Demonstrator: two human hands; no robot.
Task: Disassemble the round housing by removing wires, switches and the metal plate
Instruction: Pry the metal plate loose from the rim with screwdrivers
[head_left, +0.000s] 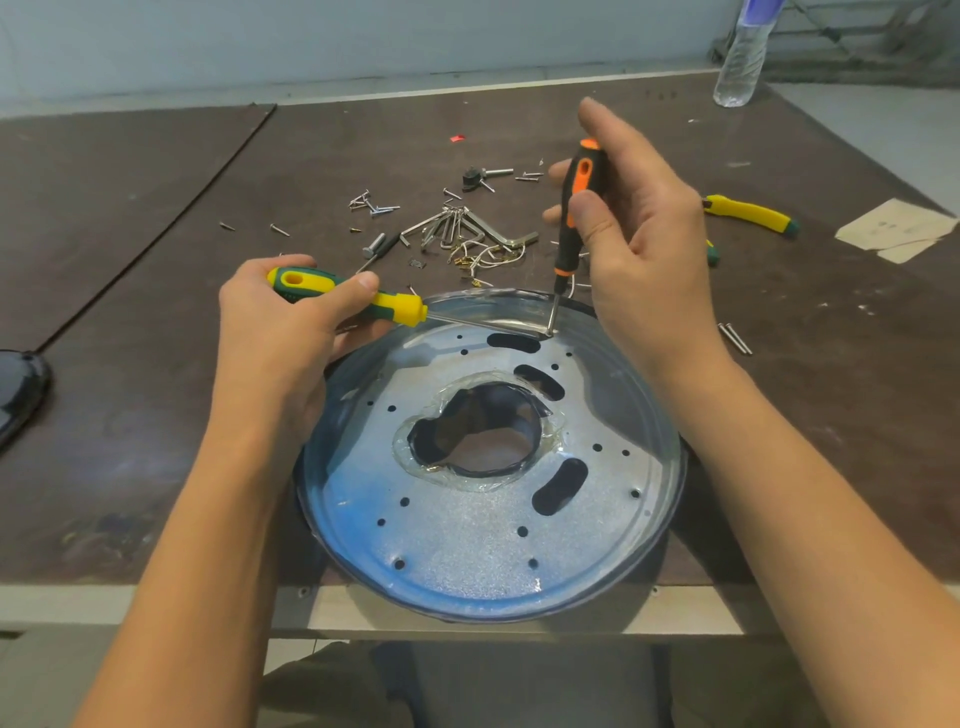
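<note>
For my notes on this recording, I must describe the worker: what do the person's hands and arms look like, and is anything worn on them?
The left hand and the right hand wear no gloves, and no ring shows on the fingers. The left forearm and the right forearm are bare: no sleeve, watch or bracelet is in view.

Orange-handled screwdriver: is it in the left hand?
No, the right hand grips the orange-handled screwdriver; the left hand holds a yellow-green screwdriver.

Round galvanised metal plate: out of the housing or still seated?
Still seated: the round galvanised metal plate lies within the dark housing rim, with yellow-green screwdriver and orange-black screwdriver tips at its far edge.
</note>
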